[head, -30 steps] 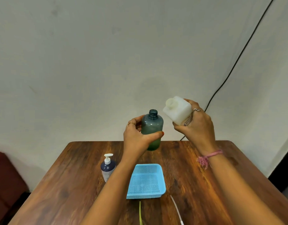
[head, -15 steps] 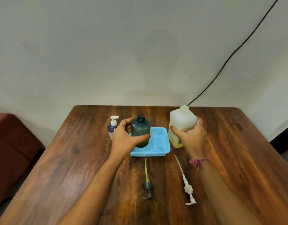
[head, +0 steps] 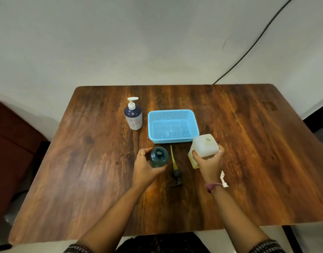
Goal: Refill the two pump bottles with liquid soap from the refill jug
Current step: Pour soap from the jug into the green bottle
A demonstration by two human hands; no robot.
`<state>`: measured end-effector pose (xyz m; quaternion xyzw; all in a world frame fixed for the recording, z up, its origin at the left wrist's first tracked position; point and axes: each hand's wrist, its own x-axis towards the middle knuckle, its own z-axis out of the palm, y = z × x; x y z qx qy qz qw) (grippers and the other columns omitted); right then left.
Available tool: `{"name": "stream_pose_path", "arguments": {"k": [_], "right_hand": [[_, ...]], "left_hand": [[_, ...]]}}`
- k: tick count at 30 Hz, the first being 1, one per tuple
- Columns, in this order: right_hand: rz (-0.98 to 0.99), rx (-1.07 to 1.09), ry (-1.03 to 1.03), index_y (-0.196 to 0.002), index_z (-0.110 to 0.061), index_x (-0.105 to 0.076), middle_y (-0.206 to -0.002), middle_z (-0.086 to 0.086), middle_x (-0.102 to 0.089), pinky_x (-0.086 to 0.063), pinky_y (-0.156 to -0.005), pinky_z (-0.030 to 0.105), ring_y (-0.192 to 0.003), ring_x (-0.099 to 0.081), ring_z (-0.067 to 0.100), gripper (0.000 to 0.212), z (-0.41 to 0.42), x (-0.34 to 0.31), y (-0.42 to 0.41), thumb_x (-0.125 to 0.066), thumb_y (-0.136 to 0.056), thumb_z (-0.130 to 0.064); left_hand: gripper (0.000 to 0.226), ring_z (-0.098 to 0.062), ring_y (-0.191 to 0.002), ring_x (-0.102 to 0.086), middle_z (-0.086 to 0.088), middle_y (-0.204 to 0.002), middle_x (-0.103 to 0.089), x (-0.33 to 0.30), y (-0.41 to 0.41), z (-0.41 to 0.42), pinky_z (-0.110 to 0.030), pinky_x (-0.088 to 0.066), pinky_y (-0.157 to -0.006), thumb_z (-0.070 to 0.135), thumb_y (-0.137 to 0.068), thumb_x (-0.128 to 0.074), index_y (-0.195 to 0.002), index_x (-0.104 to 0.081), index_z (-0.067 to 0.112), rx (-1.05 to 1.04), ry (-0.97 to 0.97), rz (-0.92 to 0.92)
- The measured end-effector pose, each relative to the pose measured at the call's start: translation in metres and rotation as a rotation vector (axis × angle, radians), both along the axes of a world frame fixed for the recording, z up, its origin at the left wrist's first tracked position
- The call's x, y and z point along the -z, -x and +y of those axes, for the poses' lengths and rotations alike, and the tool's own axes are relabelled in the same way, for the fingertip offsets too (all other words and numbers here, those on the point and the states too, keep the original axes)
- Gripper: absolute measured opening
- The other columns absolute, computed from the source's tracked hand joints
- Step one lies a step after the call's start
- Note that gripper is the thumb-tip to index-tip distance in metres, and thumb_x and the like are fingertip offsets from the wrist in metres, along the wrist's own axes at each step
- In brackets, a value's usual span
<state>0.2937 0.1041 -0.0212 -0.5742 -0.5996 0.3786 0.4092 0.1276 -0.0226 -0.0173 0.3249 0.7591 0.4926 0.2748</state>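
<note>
While the wooden table (head: 84, 170) fills most of the view, a dark red seat (head: 9, 143) sits cut off at the 9 o'clock edge. At about 11 o'clock from the centre of the table stands a navy pump bottle (head: 133, 115), its white pump on; its pale label carries print too small to read. At 1 o'clock from the left hand lies an empty blue mesh basket (head: 172, 126). The left hand (head: 145, 168) wraps the open-necked teal bottle (head: 158, 157), fingers curled round its side and thumb pressed below — the bottle's base is hidden, so whether it touches the table cannot be told. Just at 3 o'clock of it lies a pump head with a yellow tube (head: 174, 165), its dark nozzle blurred. The right hand (head: 208, 162) clasps the white refill jug (head: 204, 147) from the near side, mouth open, yellowish liquid showing low — its label is covered by the fingers. A white pump (head: 223, 179) peeks out at 5 o'clock of that hand, mostly hidden by the wrist. A black cable (head: 248, 50) crosses the wall at 1 o'clock.
</note>
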Motion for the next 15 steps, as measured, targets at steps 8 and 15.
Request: {"name": "stream_pose_path", "arguments": {"k": [8, 15], "right_hand": [[0.004, 0.048, 0.016, -0.128, -0.008, -0.041, -0.115, 0.003, -0.056, -0.048, -0.082, 0.026, -0.106, -0.054, 0.015, 0.081, -0.019, 0.016, -0.005, -0.088, -0.062, -0.016], [0.036, 0.013, 0.100, -0.140, -0.015, -0.030, -0.131, -0.005, -0.045, -0.040, -0.097, 0.025, -0.120, -0.043, 0.011, 0.098, -0.026, 0.019, -0.012, -0.089, -0.062, -0.019]], "left_hand": [[0.074, -0.010, -0.100, -0.060, 0.001, -0.111, -0.059, 0.036, 0.007, -0.009, -0.031, -0.053, -0.089, 0.037, -0.051, -0.086, -0.112, -0.048, 0.019, -0.004, 0.024, -0.052], [0.081, -0.011, -0.111, -0.053, -0.001, -0.122, -0.050, 0.042, 0.004, -0.010, -0.026, -0.046, -0.097, 0.025, -0.059, -0.088, -0.123, -0.040, 0.020, 0.008, -0.009, -0.078]]}}
